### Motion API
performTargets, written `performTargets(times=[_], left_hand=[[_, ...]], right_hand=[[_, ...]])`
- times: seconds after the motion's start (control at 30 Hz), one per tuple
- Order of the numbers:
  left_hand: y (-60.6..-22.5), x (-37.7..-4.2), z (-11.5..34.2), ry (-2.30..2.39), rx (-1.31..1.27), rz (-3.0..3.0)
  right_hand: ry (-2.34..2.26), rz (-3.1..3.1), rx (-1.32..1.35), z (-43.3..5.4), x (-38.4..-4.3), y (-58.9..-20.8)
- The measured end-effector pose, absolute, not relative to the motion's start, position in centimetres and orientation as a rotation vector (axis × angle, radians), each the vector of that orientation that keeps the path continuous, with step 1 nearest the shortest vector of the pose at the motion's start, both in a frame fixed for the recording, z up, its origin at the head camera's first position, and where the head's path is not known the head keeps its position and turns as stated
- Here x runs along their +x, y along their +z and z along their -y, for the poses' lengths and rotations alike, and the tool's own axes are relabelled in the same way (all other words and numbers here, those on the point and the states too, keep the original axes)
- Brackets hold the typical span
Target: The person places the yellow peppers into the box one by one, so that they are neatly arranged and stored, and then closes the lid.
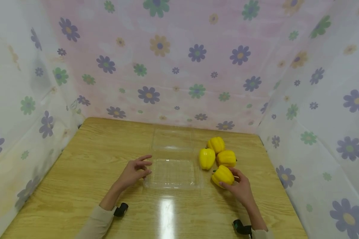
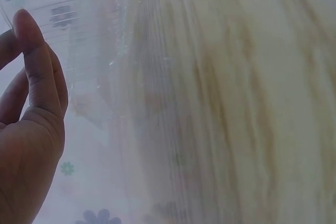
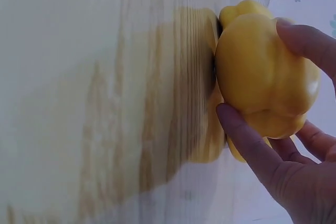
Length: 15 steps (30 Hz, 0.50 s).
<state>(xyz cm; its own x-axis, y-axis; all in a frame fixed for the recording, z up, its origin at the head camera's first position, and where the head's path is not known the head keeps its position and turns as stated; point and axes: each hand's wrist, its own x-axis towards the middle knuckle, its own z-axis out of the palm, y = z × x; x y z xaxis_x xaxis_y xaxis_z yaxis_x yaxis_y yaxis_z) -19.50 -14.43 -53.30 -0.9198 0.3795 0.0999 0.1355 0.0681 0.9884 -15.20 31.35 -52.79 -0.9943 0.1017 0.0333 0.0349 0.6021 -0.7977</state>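
Observation:
A clear plastic clamshell box (image 1: 173, 188) lies unfolded on the wooden table, its lid (image 1: 172, 139) laid back behind its base. At the base's left edge is my left hand (image 1: 132, 172), fingers extended and thumb apart from them in the head view. The left wrist view shows the fingertips by the plastic edge; whether they pinch it is unclear. To the right of the box, my right hand (image 1: 240, 187) grips a yellow bell pepper (image 1: 222, 176) between thumb and fingers. In the right wrist view this bell pepper (image 3: 262, 72) fills the grasp, partly hiding yellow ones behind it.
Three more yellow bell peppers cluster just behind the gripped one: a left one (image 1: 207, 158), a back one (image 1: 216, 144) and a right one (image 1: 226, 158). Flower-print cloth (image 1: 179, 66) encloses the table (image 1: 107, 139) at the back and both sides.

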Motion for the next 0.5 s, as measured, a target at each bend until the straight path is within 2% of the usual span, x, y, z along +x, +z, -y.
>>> performTargets(times=[0.5], left_hand=[[-53.17, -19.82, 14.68, 1.927, 0.543, -2.17]], right_hand=[[1.406, 2.663, 0.129, -31.69, -15.63, -53.34]])
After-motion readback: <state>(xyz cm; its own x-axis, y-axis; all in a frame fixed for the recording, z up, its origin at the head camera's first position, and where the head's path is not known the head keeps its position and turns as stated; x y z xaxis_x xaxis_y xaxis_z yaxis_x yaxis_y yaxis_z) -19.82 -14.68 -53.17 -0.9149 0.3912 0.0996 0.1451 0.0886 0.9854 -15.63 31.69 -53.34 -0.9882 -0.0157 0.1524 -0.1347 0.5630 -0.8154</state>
